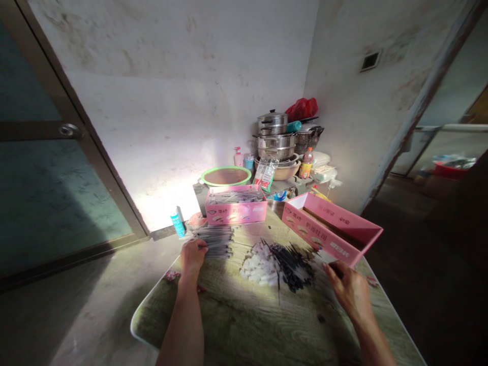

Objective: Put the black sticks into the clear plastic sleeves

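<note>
My left hand [193, 258] is at the left end of a row of thin greyish sticks [217, 241], its fingers curled together and touching the sticks' ends. What it pinches is too small to make out. On the right, my right hand [348, 285] has thumb and fingers pinched together beside the front of a pink box [316, 231]; whatever is in them is blurred. Between my hands lie a heap of thin black sticks [292, 264] and a pile of small white pieces [257, 267]. Another pink box [236, 212] behind them holds many greyish sticks.
The wood-patterned table [244, 325] has a rounded left corner. Past it are a blue-and-white can [177, 223], a green-rimmed basin [225, 176], stacked steel pots [275, 145] and a drink bottle [306, 163]. A door [57, 188] stands at left.
</note>
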`<action>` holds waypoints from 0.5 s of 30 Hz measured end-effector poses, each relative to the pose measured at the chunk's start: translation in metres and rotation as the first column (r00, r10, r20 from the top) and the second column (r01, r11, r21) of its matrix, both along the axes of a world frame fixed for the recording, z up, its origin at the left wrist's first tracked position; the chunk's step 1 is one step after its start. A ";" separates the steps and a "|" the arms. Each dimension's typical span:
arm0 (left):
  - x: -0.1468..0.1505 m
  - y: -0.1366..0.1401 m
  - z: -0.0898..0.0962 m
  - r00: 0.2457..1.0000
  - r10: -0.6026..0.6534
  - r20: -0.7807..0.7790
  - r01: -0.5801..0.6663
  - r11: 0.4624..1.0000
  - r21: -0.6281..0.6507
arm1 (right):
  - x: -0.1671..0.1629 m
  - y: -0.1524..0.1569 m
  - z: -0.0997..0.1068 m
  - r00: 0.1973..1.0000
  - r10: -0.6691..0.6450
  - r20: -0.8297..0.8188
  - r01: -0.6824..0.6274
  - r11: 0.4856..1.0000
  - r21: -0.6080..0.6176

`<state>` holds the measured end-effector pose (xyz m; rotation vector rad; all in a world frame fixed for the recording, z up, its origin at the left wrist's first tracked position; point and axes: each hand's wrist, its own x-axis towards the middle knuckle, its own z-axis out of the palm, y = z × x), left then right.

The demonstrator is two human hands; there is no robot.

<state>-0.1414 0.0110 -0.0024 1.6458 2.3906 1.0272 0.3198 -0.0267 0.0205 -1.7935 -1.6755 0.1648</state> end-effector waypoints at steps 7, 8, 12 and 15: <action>0.003 -0.001 -0.001 0.993 -0.081 0.082 0.084 0.996 -0.034 | -0.001 -0.001 0.000 1.000 0.015 -0.014 -0.015 1.000 0.005; 0.002 -0.001 0.000 0.992 -0.091 0.087 0.095 0.995 -0.043 | -0.001 -0.001 0.000 1.000 0.017 -0.012 -0.017 1.000 0.009; 0.005 -0.001 0.006 0.968 -0.221 0.116 0.223 0.975 -0.005 | -0.004 -0.001 0.001 0.997 0.030 -0.071 -0.027 0.999 0.044; 0.026 0.003 0.011 0.909 -0.369 0.191 0.359 0.929 0.087 | -0.016 -0.002 0.001 0.968 0.086 -0.234 -0.075 0.996 0.056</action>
